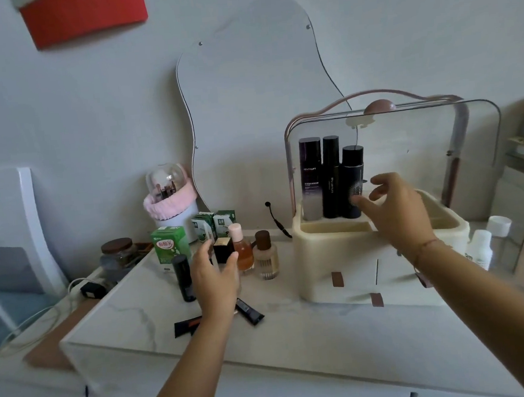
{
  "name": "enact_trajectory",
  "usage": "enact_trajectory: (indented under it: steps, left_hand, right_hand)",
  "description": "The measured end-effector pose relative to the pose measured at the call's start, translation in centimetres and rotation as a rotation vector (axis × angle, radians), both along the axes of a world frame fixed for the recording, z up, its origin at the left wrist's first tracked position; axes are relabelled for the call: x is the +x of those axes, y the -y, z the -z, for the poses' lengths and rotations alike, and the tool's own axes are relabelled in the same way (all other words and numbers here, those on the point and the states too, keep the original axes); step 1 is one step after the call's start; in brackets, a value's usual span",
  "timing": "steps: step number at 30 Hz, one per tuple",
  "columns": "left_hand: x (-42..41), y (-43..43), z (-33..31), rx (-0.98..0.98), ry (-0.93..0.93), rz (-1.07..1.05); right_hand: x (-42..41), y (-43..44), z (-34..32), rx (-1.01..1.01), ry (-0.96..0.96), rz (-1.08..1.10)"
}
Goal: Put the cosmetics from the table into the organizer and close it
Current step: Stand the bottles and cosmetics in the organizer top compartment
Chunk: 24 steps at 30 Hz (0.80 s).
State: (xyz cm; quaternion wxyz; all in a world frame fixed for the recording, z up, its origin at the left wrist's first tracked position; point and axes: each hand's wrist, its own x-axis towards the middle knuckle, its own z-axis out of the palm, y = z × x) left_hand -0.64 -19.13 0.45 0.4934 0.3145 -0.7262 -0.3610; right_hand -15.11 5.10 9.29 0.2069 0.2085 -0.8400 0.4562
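Observation:
A cream organizer (330,249) stands at the right of the table with its clear lid (422,142) raised. Three dark bottles (331,177) stand upright in its back left corner. My right hand (393,210) hovers over the organizer beside those bottles, fingers apart, holding nothing. My left hand (217,280) reaches over the loose cosmetics, fingers spread around a black square bottle (224,250) without closing on it. Beside it stand an orange bottle with a pink cap (243,253), a beige ribbed bottle with a brown cap (265,257) and a black cylinder (183,276). Two dark tubes (251,312) lie flat.
Green cartons (169,246) stand behind the cosmetics. A brush holder with a pink band (170,205), a wavy mirror (256,104) and a glass jar (118,256) sit at the back. White bottles (481,247) stand right of the organizer. A cable and plug (89,288) lie left.

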Motion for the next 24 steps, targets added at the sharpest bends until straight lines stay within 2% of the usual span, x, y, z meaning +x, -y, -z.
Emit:
enact_trajectory:
  steps: [3,7,9,12,14,16,20,24]
  left_hand:
    - [-0.5,0.5,0.3,0.028,0.053,0.033]
    - [0.0,-0.4,-0.2,0.035,-0.037,0.053]
    - [0.5,-1.1,-1.3,0.05,-0.103,0.143]
    - [1.2,-3.1,-4.5,0.048,-0.201,0.358]
    - [1.6,-5.2,-6.9,0.019,-0.259,0.467]
    - [1.7,-7.5,-8.8,0.006,-0.292,0.558]
    - [0.8,-11.7,-10.0,0.034,-0.284,0.712]
    - [-0.8,-13.8,-10.1,-0.034,-0.262,0.755]
  right_hand:
    - [0.8,-0.3,0.2,-0.004,-0.003,-0.013]
    - [1.7,-0.5,0.0,-0.048,-0.027,-0.054]
    - [2.7,-0.5,-0.3,-0.085,-0.077,-0.099]
    - [5.1,-0.1,-0.9,-0.081,-0.121,-0.28]
    - [6.9,0.4,-1.3,-0.017,-0.091,-0.458]
    - [8.2,0.9,-1.5,0.059,-0.073,-0.54]
    - [8.9,0.2,-1.4,0.062,-0.136,-0.412]
    - [7.6,-1.9,-1.9,0.074,-0.188,-0.312]
